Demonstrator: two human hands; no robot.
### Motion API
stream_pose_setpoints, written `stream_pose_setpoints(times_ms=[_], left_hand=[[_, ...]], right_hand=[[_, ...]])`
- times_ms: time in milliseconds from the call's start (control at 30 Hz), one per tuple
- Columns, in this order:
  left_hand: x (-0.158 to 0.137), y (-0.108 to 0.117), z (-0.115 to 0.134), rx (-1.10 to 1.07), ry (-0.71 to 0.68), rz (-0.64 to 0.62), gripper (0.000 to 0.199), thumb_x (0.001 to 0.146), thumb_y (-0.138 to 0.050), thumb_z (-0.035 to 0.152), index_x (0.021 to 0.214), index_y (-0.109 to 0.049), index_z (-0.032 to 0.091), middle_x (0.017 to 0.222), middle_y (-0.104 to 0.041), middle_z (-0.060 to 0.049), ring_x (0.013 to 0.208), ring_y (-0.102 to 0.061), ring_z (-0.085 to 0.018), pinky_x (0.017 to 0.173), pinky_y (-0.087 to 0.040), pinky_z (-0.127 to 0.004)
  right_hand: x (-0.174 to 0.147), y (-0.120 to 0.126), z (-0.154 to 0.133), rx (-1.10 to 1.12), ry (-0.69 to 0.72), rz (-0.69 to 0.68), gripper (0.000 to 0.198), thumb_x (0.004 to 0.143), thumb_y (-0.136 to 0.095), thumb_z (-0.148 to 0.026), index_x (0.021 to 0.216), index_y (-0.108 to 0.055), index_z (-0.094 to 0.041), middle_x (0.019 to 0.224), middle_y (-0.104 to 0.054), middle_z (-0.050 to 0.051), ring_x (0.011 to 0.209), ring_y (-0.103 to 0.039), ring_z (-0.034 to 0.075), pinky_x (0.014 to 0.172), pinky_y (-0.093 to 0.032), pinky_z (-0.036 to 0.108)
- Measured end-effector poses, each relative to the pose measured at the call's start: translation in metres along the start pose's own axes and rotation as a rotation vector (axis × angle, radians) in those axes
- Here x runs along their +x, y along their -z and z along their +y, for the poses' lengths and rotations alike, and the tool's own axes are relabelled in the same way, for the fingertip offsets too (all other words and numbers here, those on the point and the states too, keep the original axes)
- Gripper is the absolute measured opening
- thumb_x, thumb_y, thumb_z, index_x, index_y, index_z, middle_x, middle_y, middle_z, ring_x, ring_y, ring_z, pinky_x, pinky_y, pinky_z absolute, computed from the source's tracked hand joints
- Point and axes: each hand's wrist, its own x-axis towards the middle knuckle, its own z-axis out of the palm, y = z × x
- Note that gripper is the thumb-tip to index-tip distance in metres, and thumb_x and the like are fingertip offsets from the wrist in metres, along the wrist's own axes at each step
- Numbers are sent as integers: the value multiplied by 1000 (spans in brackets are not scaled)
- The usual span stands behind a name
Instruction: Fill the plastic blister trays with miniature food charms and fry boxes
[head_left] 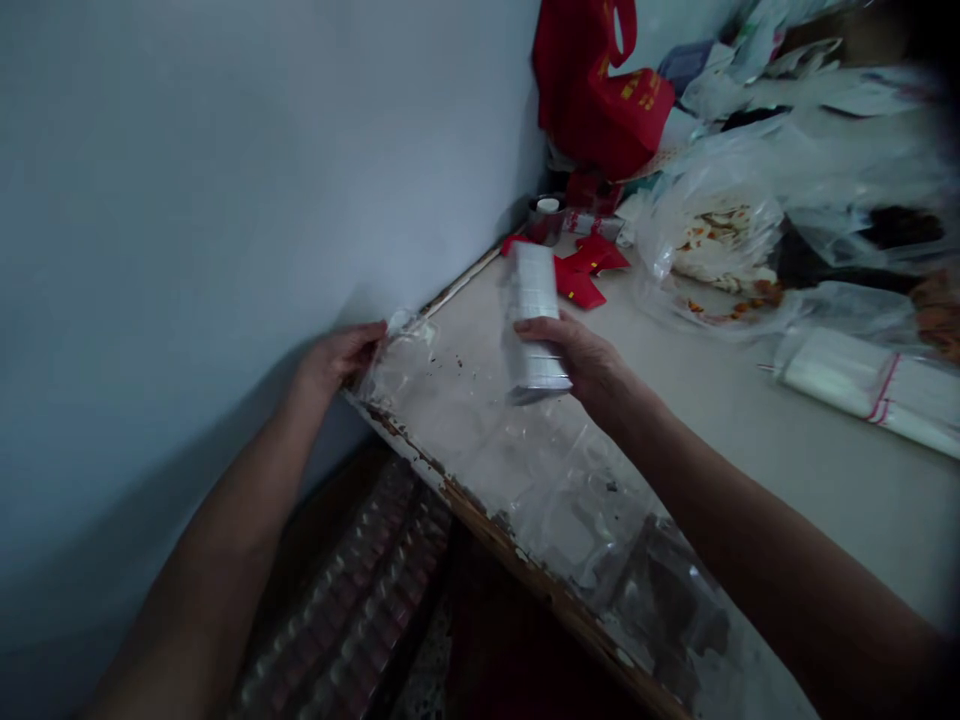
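Observation:
My right hand [577, 355] is closed around a long silvery-white block [534, 315], slightly blurred, held over the table. It looks banded across, like a stack or a wrapped pack; its exact kind is unclear. At the table's left corner, by the wall, my left hand [341, 360] pinches the edge of a clear plastic bag [401, 355]. More clear plastic bags [532, 470] lie flat along the table's near edge, below the block. One bag nearer to me has something dark [667, 590] in or under it.
Red packets [581, 270] and a dark cup [547, 215] stand behind the block. A red bag [600, 90] leans at the back. Plastic bags of food [720, 240] and a white roll [862, 380] lie right. Below the chipped table edge [480, 510] are rows of clear containers [360, 590].

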Motion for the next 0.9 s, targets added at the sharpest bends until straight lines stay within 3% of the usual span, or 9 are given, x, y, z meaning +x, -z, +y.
stream_pose_setpoints(times_ms=[100,300,367,433,533,600,667,767,900], left_hand=[[11,1,-14,274,36,-77,27,70,-84,28,67,-60,15,56,-60,0,48,-52,-11,49,-46,-23],[25,-15,-27,553,13,-198,32,64,-86,41,71,-67,16,64,-63,-2,57,-52,-12,52,-39,-21],[19,-20,-22,796,-69,-170,31,65,-84,43,67,-68,16,59,-60,-1,59,-53,-14,53,-36,-22],[5,-28,-13,936,-248,-59,30,66,-83,43,64,-68,17,55,-55,0,61,-55,-15,55,-36,-23],[-33,-53,8,710,-500,-64,35,76,-76,50,86,-73,17,75,-67,-3,76,-63,-17,66,-45,-24],[-61,-76,23,480,-518,-241,46,81,-71,57,101,-71,16,92,-71,-9,85,-66,-19,74,-51,-29],[-82,-98,37,362,-564,-279,43,77,-77,55,94,-68,16,88,-70,-6,80,-66,-17,74,-53,-29],[-90,-116,50,212,-632,-111,33,73,-83,44,79,-64,17,74,-64,1,70,-62,-12,71,-51,-25],[-67,-110,50,48,-549,1,35,71,-85,42,69,-60,18,62,-57,3,62,-58,-11,62,-48,-23]], right_hand=[[-9,7,-6,-59,37,-12,60,57,-86,-34,108,-58,-25,93,-61,1,77,-56,19,61,-45,31],[-10,6,-7,-144,77,-25,79,50,-88,-30,121,-55,-26,93,-62,1,79,-58,22,62,-47,34],[-6,3,-5,-190,87,-23,87,47,-89,-28,126,-53,-27,92,-63,1,81,-60,25,65,-51,38],[0,-4,-2,-259,108,-25,94,45,-90,-29,131,-50,-27,94,-63,2,84,-62,28,69,-54,43],[17,-24,5,-450,241,40,102,45,-90,-32,137,-46,-28,110,-61,7,100,-61,34,84,-54,54],[32,-41,7,-599,377,117,108,45,-91,-32,142,-42,-29,127,-53,10,117,-54,39,97,-47,60],[46,-59,7,-685,470,159,113,46,-90,-33,146,-37,-29,138,-44,13,130,-43,42,106,-40,63],[59,-85,4,-651,477,134,114,47,-89,-33,147,-34,-29,139,-44,12,133,-40,42,107,-38,63],[55,-101,3,-308,295,-53,96,52,-84,-35,138,-41,-25,118,-61,7,111,-58,33,92,-52,53]])
